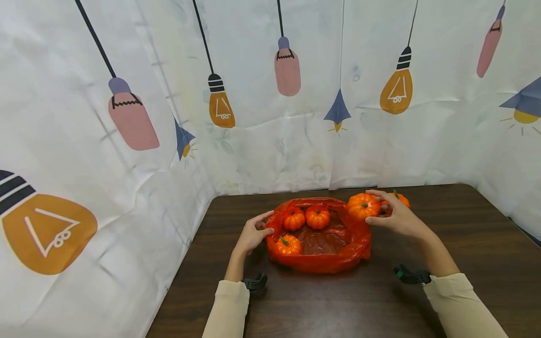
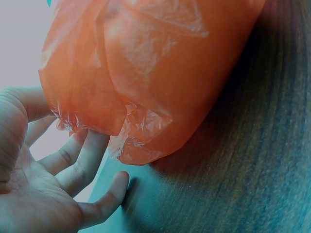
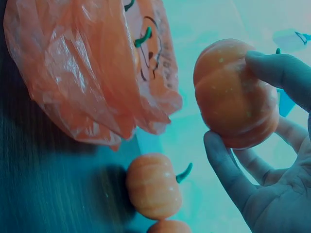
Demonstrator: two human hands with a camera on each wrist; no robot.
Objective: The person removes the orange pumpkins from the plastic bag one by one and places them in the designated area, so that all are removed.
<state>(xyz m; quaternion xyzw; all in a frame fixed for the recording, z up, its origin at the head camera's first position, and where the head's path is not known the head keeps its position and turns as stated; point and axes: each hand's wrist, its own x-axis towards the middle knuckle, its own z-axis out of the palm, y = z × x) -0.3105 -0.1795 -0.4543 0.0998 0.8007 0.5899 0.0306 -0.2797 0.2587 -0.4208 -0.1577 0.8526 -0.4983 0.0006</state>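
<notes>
The left hand [image 1: 250, 235] pinches the left rim of the red plastic bag [image 1: 304, 264], probably steadying its open mouth on the bench [image 1: 338, 305]. Three miniature pumpkins [image 1: 317, 217] sit inside. Thumb and fingers curled round it, the right hand [image 1: 399, 216] holds another pumpkin [image 1: 362, 206] at the right rim, apparently raised for clearance.
</notes>
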